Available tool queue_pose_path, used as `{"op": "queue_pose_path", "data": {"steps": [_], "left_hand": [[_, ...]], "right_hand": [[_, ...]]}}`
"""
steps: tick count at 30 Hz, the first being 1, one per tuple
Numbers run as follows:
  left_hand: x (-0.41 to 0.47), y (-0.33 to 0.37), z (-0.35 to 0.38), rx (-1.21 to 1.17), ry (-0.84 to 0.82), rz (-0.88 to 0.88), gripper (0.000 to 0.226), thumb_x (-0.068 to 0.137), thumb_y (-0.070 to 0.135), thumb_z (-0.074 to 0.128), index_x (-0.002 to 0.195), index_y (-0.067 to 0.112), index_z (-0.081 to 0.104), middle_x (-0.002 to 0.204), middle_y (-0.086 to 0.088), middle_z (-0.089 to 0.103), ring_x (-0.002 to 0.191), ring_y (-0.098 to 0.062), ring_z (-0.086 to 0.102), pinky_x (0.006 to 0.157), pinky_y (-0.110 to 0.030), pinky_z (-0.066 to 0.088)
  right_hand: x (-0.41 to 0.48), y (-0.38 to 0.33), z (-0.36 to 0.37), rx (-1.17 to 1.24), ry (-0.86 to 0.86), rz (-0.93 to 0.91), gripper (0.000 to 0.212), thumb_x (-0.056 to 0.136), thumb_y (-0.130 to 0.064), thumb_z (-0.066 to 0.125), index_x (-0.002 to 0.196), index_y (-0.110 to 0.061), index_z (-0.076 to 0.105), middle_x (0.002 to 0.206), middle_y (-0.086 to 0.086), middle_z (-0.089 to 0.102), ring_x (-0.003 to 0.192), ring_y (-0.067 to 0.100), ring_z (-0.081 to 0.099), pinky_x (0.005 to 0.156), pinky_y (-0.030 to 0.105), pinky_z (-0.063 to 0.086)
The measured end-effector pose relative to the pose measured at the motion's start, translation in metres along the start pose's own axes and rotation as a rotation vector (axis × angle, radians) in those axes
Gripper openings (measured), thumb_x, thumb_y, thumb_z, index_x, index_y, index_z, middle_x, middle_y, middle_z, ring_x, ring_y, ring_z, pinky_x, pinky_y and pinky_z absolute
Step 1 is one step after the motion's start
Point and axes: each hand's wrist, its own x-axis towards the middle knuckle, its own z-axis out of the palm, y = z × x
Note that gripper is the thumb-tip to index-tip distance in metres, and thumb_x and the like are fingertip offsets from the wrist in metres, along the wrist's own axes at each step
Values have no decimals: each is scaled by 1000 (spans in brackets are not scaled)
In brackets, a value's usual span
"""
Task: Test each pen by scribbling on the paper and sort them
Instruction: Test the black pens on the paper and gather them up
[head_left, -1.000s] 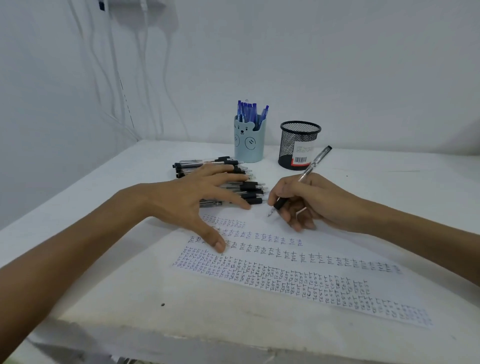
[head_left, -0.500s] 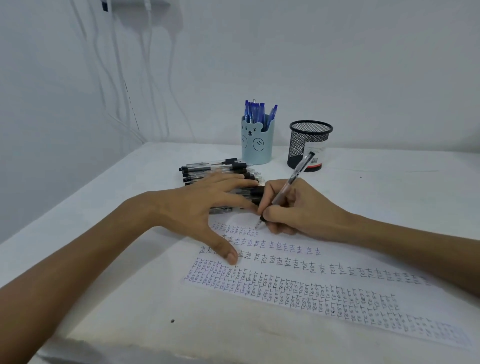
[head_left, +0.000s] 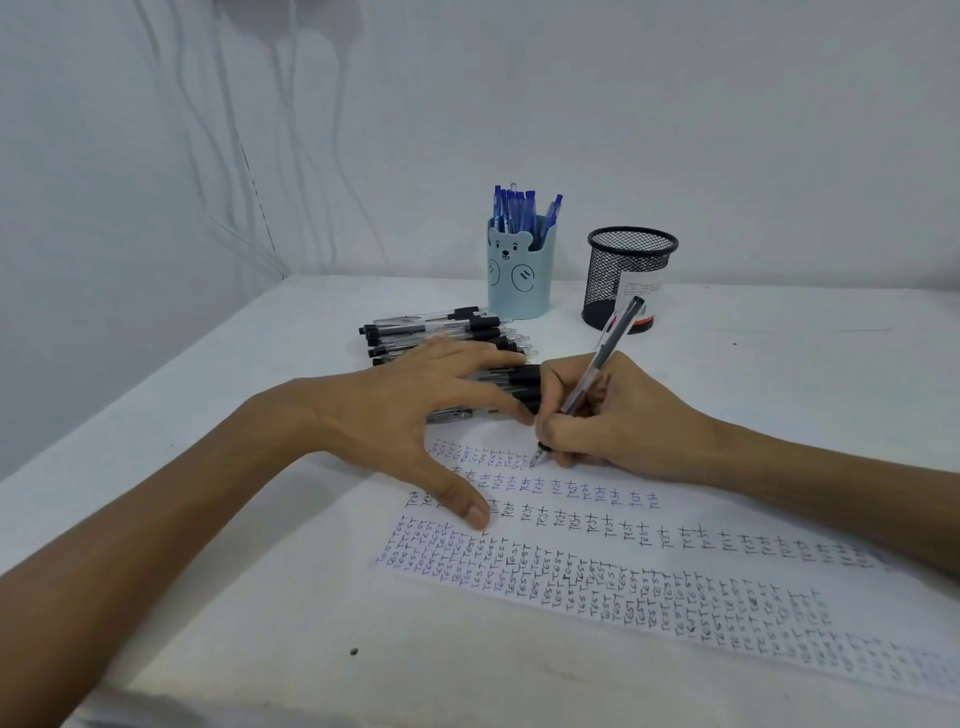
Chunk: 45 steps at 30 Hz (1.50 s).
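Right hand (head_left: 623, 423) is gripping a clear-barrelled pen (head_left: 605, 356) in a writing hold, with fingers and thumb curled closely round the lower barrel. The pen is leaning up and away toward the back of the table (head_left: 234, 571), and its tip is touching the sheet at the end of the topmost line of writing. Paper (head_left: 582, 551) is lying flat on the white table, running from the centre toward the near right. It is carrying rows of the handwritten word "test", small and crowded along the near edge, larger and wider spaced in the middle. Left hand (head_left: 405, 415) is lying spread with straight fingers and holding nothing. Its thumb (head_left: 467, 504) is pressing on the left part of the sheet, while its fingers (head_left: 483, 395) are reaching over the pile of black-capped pens (head_left: 431, 327). That pile is lying just beyond the far edge of the paper. Whether the fingers are actually touching the pens cannot be told. Behind the pile, a pale blue bear-faced cup (head_left: 519, 280) is standing upright and holding a cluster of blue pens (head_left: 517, 208). Apart to its right, a black mesh cup (head_left: 631, 260) is standing upright with a white label showing through the mesh; its contents cannot be made out. A small dark speck (head_left: 354, 651) is sitting on the table near the front edge.
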Motion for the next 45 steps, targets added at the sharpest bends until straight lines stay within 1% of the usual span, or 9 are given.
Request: {"op": "queue_pose_path", "data": {"steps": [3, 10, 14, 17, 21, 25, 32, 38, 45], "left_hand": [[0, 0, 1, 0, -5, -2, 90, 63, 85, 71, 144, 61, 38, 166, 29, 2, 155, -3, 0, 128, -50, 10], [0, 1, 0, -11, 5, 15, 87, 66, 80, 76, 143, 61, 40, 165, 30, 5, 154, -4, 4, 127, -47, 12], [-1, -1, 1, -8, 7, 21, 88, 65, 84, 73, 143, 62, 39, 165, 30, 4, 155, -4, 3, 128, -48, 12], [0, -1, 1, -5, 11, 26, 88, 65, 84, 74, 143, 61, 40, 166, 29, 5, 155, -4, 3, 127, -49, 13], [0, -1, 1, -11, 11, 23, 88, 65, 83, 74, 143, 61, 40, 166, 30, 5, 155, -3, 3, 128, -46, 11], [0, -1, 1, -6, 16, 26, 88, 63, 86, 71, 142, 62, 40, 165, 31, 6, 154, -3, 4, 127, -48, 13], [0, -1, 1, -10, 12, 25, 87, 66, 80, 77, 142, 62, 40, 165, 32, 5, 154, 0, 3, 125, -39, 8], [0, -1, 1, -19, 4, 19, 88, 65, 81, 76, 143, 62, 39, 165, 32, 5, 154, -1, 3, 127, -43, 10], [0, -1, 1, -26, 5, 13, 88, 63, 84, 73, 142, 63, 39, 165, 31, 5, 155, -2, 3, 128, -47, 13]], "right_hand": [[-1, 0, 0, -9, -6, -9, 12, 87, 11, 66, 77, 11, 60, 56, 12, 62, 51, 16, 57, 53, 18, 45], [-1, -4, 1, -65, -7, -26, 11, 86, 8, 66, 77, 8, 61, 57, 7, 62, 55, 17, 57, 61, 32, 49], [-1, -5, 2, -62, -8, -13, 11, 87, 9, 66, 78, 9, 59, 56, 10, 61, 53, 17, 55, 59, 30, 48], [0, -4, 2, -52, 9, 7, 13, 87, 8, 66, 76, 8, 57, 54, 9, 60, 51, 19, 53, 60, 40, 46], [0, -5, 3, -51, 21, 27, 14, 86, 7, 66, 75, 8, 57, 53, 12, 59, 49, 17, 48, 53, 29, 40], [1, -5, 2, -39, 20, 41, 15, 87, 8, 65, 75, 10, 56, 52, 10, 58, 46, 15, 47, 51, 25, 39], [1, -4, 2, -33, 32, 34, 13, 87, 9, 64, 78, 13, 55, 52, 10, 58, 44, 10, 46, 48, 17, 37], [2, -3, 2, -44, 33, 27, 14, 87, 8, 64, 77, 11, 55, 52, 8, 59, 45, 11, 49, 51, 19, 40], [3, -1, 2, 13, 36, 32, 15, 88, 8, 63, 77, 12, 53, 53, 15, 58, 38, 7, 43, 43, 16, 33]]}}
